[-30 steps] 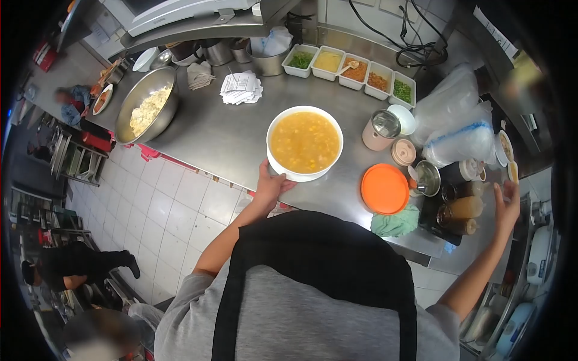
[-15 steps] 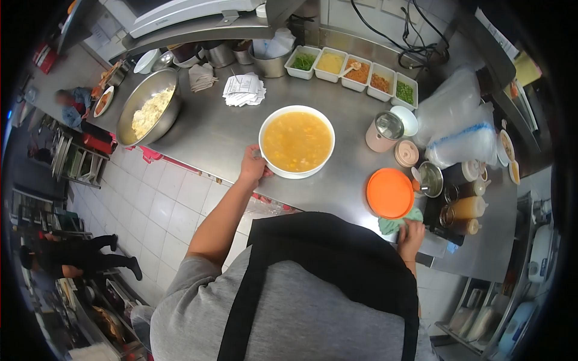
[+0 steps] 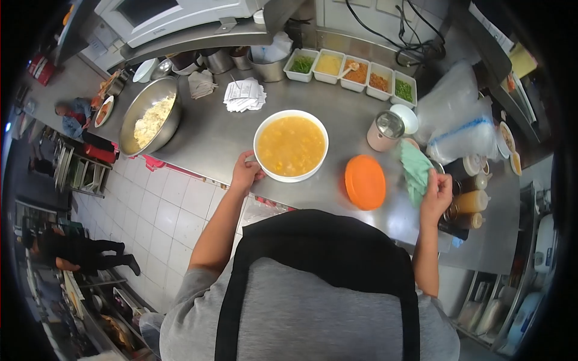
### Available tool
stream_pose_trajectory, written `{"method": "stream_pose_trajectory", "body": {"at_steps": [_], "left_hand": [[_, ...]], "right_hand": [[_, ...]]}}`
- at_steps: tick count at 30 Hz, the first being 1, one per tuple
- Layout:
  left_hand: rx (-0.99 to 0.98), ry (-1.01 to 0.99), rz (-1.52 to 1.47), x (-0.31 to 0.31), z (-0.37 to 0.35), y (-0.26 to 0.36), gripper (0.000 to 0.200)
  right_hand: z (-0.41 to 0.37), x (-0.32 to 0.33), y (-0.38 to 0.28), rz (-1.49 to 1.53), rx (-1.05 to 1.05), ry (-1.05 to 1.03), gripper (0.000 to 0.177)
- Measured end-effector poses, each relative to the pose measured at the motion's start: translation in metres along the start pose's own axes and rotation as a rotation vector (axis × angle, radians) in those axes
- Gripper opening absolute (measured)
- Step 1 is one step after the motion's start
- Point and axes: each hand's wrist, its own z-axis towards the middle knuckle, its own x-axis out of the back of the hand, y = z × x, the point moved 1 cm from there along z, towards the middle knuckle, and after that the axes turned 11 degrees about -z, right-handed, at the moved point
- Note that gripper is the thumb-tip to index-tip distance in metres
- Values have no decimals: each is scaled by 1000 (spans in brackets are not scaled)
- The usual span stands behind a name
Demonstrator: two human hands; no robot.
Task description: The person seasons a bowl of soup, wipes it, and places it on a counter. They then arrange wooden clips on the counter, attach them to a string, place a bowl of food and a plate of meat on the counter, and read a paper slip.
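A white bowl of yellow-orange soup (image 3: 291, 146) stands on the steel counter (image 3: 226, 138). My left hand (image 3: 245, 172) is at the bowl's left side, its fingers curled at the rim; whether they grip it is hard to tell. My right hand (image 3: 436, 195) pinches a green cloth (image 3: 416, 171), which hangs above the counter's right part. Left of the cloth is a round orange lid (image 3: 365, 182), tilted. A pink container (image 3: 385, 131) stands behind the lid.
Five white tubs of toppings (image 3: 353, 74) line the counter's back. A large steel bowl (image 3: 150, 117) is at the left, near papers (image 3: 244, 95). Plastic bags (image 3: 460, 129) and sauce bottles (image 3: 472, 203) stand at the right. A person in black (image 3: 84, 251) is at the far left.
My right hand has lifted the green cloth up and away from the counter. The orange lid has shifted left and tilted. The soup bowl sits slightly further left in view, with my left hand beside it.
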Motion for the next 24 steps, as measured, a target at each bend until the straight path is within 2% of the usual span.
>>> {"method": "stream_pose_trajectory", "body": {"at_steps": [2,3,6,8,10,12,13,16,17,20,21,24], "left_hand": [[-120,69,-7,6,-12,-6,38],[-173,106,-6,9,-21,-11,37],[-256,60,-25,13,-52,-27,31],[-97,-176,-94,7,-66,-37,29],[-11,-500,-7,-21,-83,-23,30],[106,-703,90,-59,-95,-1,32],[134,-754,110,-75,-94,-1,32],[151,-886,149,-105,-95,-3,35],[140,-929,161,-107,-94,-1,36],[133,-778,291,-79,-84,-24,35],[137,-662,236,-66,-84,-29,36],[-10,-235,177,-28,-91,-39,40]], "right_hand": [[-4,4,-1,0,4,13,21],[-6,1,-9,94,-7,-24,20],[-5,-29,-37,243,77,-68,20],[3,-61,-44,227,79,-129,19],[16,-94,-67,170,152,-167,17],[34,-134,-67,8,327,-212,13],[38,-153,-66,-75,414,-234,12],[34,-196,-71,-458,509,-531,13],[24,-213,-60,-517,517,-566,15],[3,-246,-23,-639,552,-648,20],[2,-248,-20,-636,569,-668,21],[9,-254,-6,-627,549,-915,22]]}}
